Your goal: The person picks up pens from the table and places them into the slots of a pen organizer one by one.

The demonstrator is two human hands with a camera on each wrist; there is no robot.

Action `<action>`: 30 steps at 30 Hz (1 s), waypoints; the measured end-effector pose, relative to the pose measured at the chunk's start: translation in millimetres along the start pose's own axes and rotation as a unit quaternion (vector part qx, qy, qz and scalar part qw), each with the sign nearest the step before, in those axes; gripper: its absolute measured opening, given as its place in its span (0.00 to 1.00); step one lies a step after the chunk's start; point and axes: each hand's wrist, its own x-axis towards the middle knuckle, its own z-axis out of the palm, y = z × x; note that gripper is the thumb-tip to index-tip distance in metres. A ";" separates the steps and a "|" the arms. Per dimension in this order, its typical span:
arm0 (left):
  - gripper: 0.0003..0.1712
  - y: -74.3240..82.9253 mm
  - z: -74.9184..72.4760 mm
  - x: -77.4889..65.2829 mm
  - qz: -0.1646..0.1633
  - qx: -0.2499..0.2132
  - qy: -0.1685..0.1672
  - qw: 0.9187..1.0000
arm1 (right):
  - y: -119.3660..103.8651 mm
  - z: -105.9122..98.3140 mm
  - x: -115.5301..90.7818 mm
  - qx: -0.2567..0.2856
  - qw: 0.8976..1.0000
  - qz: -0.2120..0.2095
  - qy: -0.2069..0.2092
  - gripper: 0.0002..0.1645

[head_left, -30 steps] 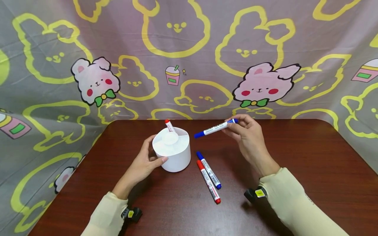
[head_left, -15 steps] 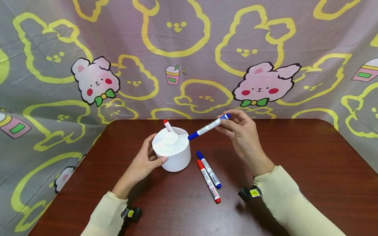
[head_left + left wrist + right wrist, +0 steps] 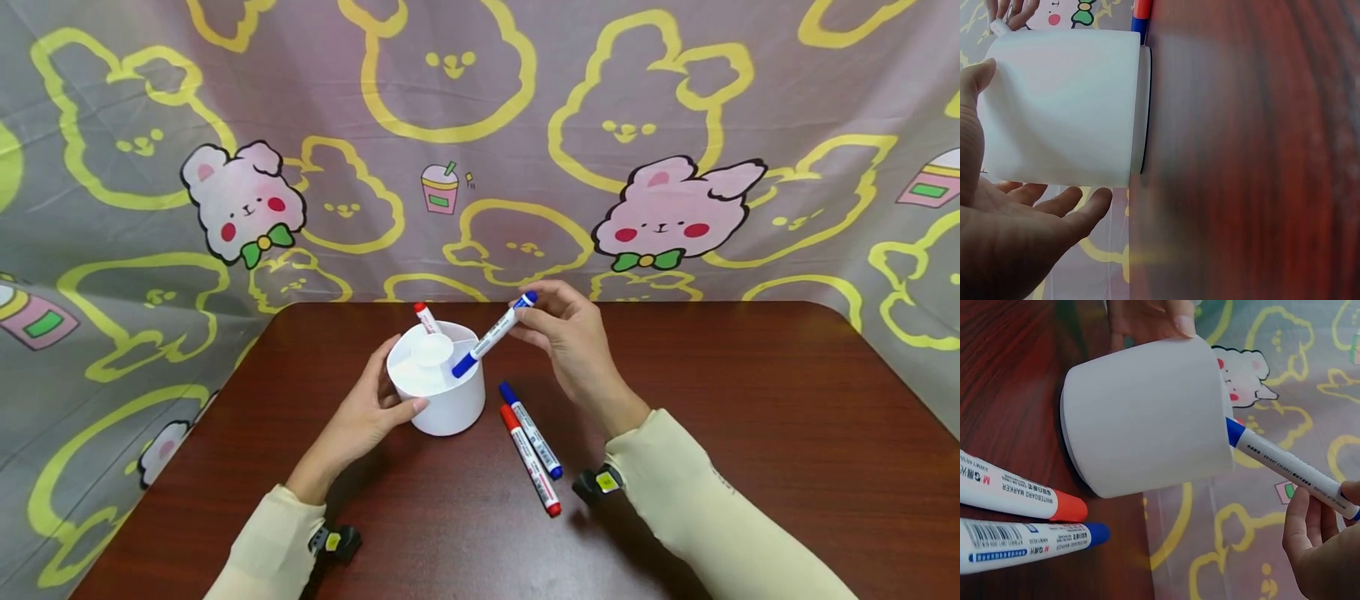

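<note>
A round white pen holder (image 3: 450,410) with inner dividers stands on the table. My left hand (image 3: 369,414) grips its left side, thumb on the front rim and fingers round the back. In my right hand (image 3: 573,342) the blue whiteboard marker (image 3: 493,337) is pinched near its upper end, slanting down to the left. Its blue cap dips into the holder's right-hand compartment; in the right wrist view the tip of that cap (image 3: 1233,432) is hidden behind the wall. A red-ended marker (image 3: 426,317) leans in the back compartment.
Right of the holder, a blue marker (image 3: 534,435) and a red marker (image 3: 528,462) lie side by side on the brown wooden table (image 3: 435,533). A cartoon-printed cloth (image 3: 495,150) hangs behind the table's far edge.
My right hand has moved left with the blue marker, which now slants more steeply; its cap went from beside the holder to inside the rim. The left hand and the holder stayed in place.
</note>
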 end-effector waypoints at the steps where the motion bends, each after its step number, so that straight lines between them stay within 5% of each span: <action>1: 0.58 -0.1 0.3 0.1 0.004 -0.004 0.000 1.000 | 1.8 1.1 1.1 -0.003 1.000 0.002 0.000 0.14; 30: 0.55 -1.8 3.5 0.8 0.016 -0.009 0.000 1.000 | 36.8 29.4 19.4 -0.135 0.989 0.054 0.017 0.18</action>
